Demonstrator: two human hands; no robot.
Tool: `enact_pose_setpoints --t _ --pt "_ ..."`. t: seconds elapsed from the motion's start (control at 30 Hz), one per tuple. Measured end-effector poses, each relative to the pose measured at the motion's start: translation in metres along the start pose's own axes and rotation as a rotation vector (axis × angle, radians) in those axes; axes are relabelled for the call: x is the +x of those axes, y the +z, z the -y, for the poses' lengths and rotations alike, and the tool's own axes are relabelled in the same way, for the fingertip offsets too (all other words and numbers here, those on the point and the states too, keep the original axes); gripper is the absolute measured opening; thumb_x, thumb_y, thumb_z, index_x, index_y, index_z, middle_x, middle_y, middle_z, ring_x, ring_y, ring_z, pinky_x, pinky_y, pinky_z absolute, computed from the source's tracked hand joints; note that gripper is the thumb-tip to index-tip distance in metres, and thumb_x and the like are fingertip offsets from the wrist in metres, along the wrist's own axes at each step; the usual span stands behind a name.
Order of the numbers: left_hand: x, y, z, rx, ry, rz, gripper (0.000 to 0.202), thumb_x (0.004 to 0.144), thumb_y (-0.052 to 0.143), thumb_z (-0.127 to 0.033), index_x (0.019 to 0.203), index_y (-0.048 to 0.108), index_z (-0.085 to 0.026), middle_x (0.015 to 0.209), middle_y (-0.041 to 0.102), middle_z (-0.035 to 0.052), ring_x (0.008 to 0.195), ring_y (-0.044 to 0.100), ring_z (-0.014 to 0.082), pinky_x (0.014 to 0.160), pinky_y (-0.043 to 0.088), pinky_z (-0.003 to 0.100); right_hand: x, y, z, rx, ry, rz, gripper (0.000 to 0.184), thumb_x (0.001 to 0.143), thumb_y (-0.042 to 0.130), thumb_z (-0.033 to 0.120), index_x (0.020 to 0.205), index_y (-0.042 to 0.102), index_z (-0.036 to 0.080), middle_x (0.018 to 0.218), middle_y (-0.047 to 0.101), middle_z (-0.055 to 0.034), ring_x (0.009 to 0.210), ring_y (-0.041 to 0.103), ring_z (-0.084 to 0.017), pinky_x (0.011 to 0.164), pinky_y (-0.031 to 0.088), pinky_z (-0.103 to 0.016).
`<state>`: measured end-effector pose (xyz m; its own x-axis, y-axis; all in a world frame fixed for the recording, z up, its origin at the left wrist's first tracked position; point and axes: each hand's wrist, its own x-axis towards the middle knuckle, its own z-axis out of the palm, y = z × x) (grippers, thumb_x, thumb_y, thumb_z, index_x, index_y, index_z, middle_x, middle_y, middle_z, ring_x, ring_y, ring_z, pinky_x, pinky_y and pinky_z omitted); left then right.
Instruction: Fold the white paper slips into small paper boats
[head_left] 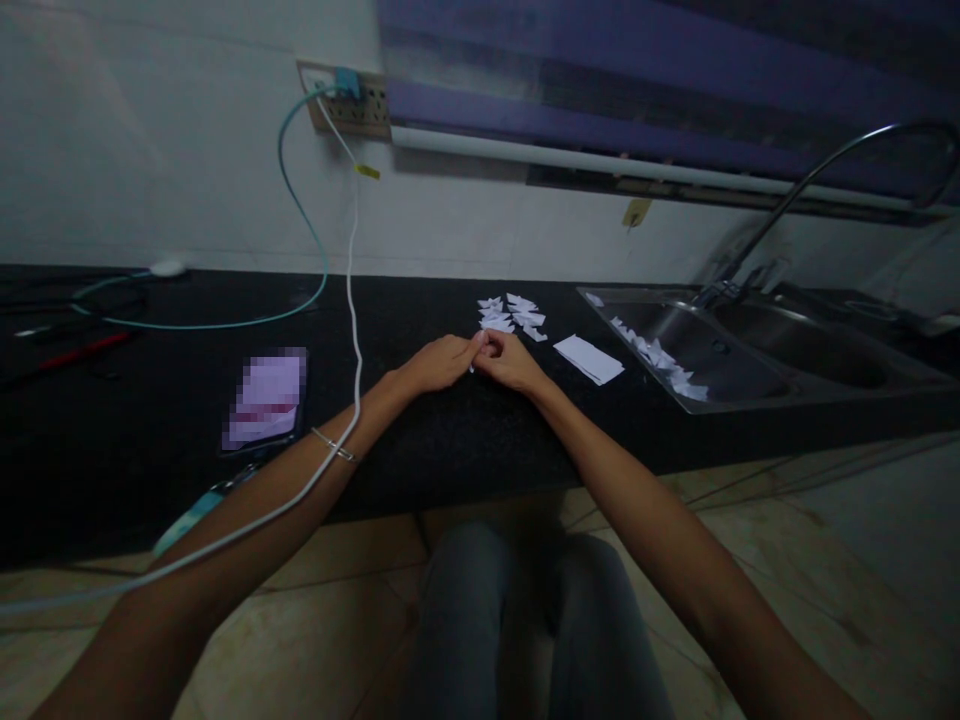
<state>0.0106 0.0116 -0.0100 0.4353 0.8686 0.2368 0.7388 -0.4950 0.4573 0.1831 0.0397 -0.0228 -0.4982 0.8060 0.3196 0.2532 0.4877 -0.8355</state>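
Note:
My left hand and my right hand meet over the black counter, fingers closed and fingertips pressed together. A sliver of white paper peeks out between them; most of it is covered by the fingers. Just beyond the hands lie several small folded paper pieces with pointed ends, set in two rough rows. To the right of my right hand rests a stack of white paper slips. More folded pieces are lined up along the near left rim of the sink.
The double sink with a curved faucet stands at the right. A phone lies left, with a strap beside it. A white cable crosses over my left forearm from the wall outlet. A teal cable loops across the counter.

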Motion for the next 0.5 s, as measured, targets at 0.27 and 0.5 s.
enact_pose_setpoints --t 0.27,0.5 --pt "-0.004 -0.006 -0.01 0.102 -0.062 -0.002 0.055 0.101 0.025 -0.048 0.096 0.069 -0.016 0.083 0.069 0.0109 0.081 0.065 0.0226 0.074 0.046 0.029 0.001 0.002 0.001 -0.171 -0.038 0.041 0.026 0.08 0.054 0.036 0.062 0.049 0.018 0.059 0.045 0.0022 0.057 0.038 -0.011 0.053 0.026 -0.026" --pt "-0.001 -0.001 0.0 -0.061 -0.048 -0.087 0.049 0.098 0.036 -0.054 0.095 0.066 -0.015 0.076 0.066 0.0087 0.075 0.06 0.0201 0.069 0.043 0.029 -0.007 -0.003 0.016 -0.343 -0.174 -0.008 0.025 0.085 0.052 0.027 0.061 0.048 0.019 0.057 0.047 0.0012 0.055 0.039 -0.011 0.056 0.027 -0.029"
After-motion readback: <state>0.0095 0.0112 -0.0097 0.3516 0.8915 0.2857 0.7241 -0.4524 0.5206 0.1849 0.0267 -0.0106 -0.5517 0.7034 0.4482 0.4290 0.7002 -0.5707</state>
